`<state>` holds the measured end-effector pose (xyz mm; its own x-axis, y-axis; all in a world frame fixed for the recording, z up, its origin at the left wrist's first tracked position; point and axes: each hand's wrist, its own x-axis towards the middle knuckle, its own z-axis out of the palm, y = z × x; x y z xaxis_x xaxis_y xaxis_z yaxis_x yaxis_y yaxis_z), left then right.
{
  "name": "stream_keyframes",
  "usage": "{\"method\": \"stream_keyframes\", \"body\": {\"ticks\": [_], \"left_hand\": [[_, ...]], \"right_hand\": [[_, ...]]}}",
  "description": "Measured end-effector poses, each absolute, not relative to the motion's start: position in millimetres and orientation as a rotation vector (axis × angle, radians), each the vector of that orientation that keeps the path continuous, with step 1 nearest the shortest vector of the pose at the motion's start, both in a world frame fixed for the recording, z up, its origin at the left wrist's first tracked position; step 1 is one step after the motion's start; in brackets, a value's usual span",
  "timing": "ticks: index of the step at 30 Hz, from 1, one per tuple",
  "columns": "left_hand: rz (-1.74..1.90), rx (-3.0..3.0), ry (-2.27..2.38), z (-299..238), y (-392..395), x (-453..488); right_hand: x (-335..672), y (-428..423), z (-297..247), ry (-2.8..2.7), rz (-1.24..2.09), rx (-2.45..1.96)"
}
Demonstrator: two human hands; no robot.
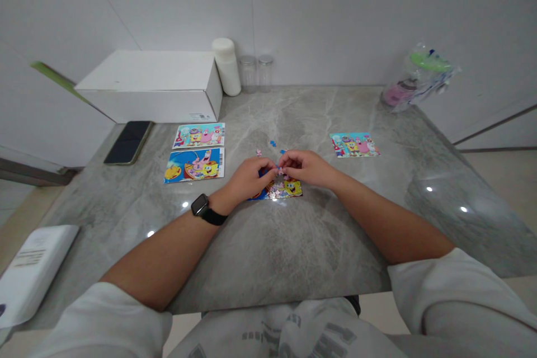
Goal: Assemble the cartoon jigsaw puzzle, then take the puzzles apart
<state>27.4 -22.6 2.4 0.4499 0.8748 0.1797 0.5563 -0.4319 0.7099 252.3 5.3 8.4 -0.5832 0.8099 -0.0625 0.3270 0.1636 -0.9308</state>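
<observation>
At the middle of the table a partly assembled jigsaw puzzle (276, 191) shows cartoon characters in blue, pink and yellow. My left hand (250, 178) and my right hand (309, 168) meet over its upper edge, and their fingers partly cover it. Thumbs and forefingers close together on a small pink puzzle piece (281, 171); the exact grip is hard to make out. Just beyond my hands lie a loose pink piece (259, 152) and a blue piece (272, 144). Another blue piece (283, 151) is half hidden by my right fingers.
Two cartoon picture cards (199, 135) lie left of the puzzle, and an assembled-looking picture (354, 145) lies right. Behind stand a white box (151, 103), a white bottle (227, 67) and two glass jars (255, 74). A phone (128, 142) and a bagged cup (413, 81) sit toward the sides.
</observation>
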Motion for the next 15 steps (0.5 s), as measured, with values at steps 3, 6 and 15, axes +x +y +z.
{"method": "stream_keyframes", "body": {"ticks": [3,6,15], "left_hand": [[0.701,2.204,1.187,-0.1,-21.3,26.9],[0.662,2.288,1.154,-2.0,-20.7,26.4],[0.585,2.462,1.16,1.6,-25.2,24.9]], "right_hand": [[253.1,4.6,9.6,-2.167,1.216,-1.111],[253.6,4.9,8.8,-2.264,1.071,-1.154],[254.3,4.8,6.4,-2.364,1.066,-1.215]]}}
